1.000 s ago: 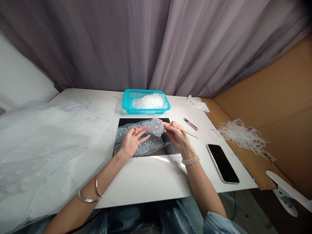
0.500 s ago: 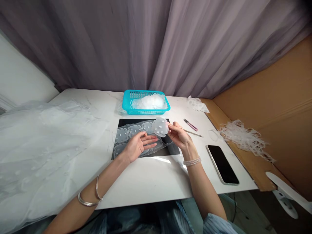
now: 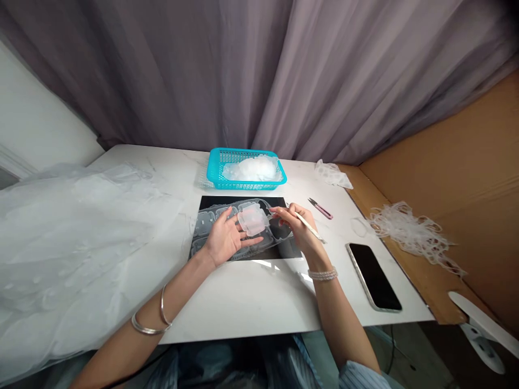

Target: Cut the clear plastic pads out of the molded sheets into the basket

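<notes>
The surface (image 3: 243, 308) is white with faint grey veining. A large heap of sheer white fabric (image 3: 73, 254) covers its left side. Near the middle lies a shiny black mat (image 3: 287, 251), and on it a sheer patterned strip (image 3: 206, 220) with rounded shapes.

Above the mat, the left hand (image 3: 224, 239) is palm up, its grip open and fingers spread, with a small translucent piece (image 3: 253, 219) lying over the fingers. The right hand (image 3: 299, 224) has its grip closed on a slim pale stick (image 3: 310, 227); its fingertips are at the piece's right edge, though whether they touch it is hard to tell.

Behind the mat stands a turquoise basket (image 3: 211, 172) holding a pile of white pieces (image 3: 257, 168). To the right lie small pink-handled snips (image 3: 321, 208) and, nearer the front edge, a dark-screened phone (image 3: 373, 276). A crumpled sheer scrap (image 3: 333, 174) sits at the back right, and a tangle of thin white offcuts (image 3: 411, 229) lies mostly on the cardboard (image 3: 450, 156) along the right side, which also rises like a wall. A grey-purple curtain (image 3: 182, 70) hangs across the back, with a pale wall (image 3: 36, 108) at the left.
</notes>
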Demonstrator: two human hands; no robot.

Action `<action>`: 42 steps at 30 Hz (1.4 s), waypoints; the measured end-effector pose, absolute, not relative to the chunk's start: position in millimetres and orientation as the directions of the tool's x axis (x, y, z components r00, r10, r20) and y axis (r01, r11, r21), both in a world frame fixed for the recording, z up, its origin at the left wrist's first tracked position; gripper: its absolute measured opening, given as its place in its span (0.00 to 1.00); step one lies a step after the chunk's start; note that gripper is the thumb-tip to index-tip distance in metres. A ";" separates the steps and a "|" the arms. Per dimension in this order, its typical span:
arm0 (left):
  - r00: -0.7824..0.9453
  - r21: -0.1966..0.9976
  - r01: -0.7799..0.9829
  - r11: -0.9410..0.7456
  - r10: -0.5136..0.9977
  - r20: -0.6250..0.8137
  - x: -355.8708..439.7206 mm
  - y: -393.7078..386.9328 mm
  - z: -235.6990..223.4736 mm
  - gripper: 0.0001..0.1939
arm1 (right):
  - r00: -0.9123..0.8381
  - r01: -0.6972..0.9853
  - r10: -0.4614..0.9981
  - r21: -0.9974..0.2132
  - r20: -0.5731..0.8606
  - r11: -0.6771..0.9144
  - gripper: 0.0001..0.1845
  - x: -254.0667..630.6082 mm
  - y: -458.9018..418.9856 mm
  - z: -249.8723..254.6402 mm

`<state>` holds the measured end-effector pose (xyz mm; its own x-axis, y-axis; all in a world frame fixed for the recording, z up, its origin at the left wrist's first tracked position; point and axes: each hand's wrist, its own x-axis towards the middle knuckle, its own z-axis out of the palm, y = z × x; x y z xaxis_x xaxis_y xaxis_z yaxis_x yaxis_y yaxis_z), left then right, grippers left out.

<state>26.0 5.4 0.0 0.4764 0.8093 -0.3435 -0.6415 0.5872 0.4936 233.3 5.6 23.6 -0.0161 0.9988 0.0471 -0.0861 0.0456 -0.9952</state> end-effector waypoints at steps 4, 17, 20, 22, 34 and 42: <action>0.500 0.487 -0.634 0.601 0.799 -0.336 25.4 5.3 -0.2 0.30 | -0.033 -0.147 0.999 -0.989 -0.026 -0.030 0.24 237.6 11.2 12.5; 0.400 0.698 -0.537 0.473 0.872 -0.282 33.5 -2.6 -12.4 0.11 | -0.068 -0.087 0.998 -0.996 0.000 -0.006 0.26 205.6 3.8 7.0; 0.402 0.709 -0.531 0.464 0.875 -0.271 34.3 -2.7 -14.3 0.12 | -0.075 -0.085 0.997 -0.996 0.011 0.005 0.24 202.1 2.6 3.6; 0.396 0.711 -0.534 0.458 0.878 -0.269 33.9 -1.9 -13.4 0.12 | -0.137 -0.113 0.990 -0.994 0.009 -0.006 0.20 207.6 2.7 3.1; 0.375 0.686 -0.595 0.420 0.899 -0.226 31.9 0.1 -9.1 0.10 | 0.129 0.472 0.837 -0.775 0.532 0.420 0.19 231.1 6.4 3.4; 0.357 0.684 -0.618 0.388 0.913 -0.197 40.7 -6.1 -8.2 0.09 | -0.503 0.681 0.622 -0.168 0.600 0.713 0.03 224.0 -29.1 -5.6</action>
<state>40.7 -6.1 -8.2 0.3566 0.9133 -0.1966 -0.6176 0.3884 0.6839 224.0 -29.1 -5.6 -0.5030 0.6223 0.5997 0.6810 0.7127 -0.1683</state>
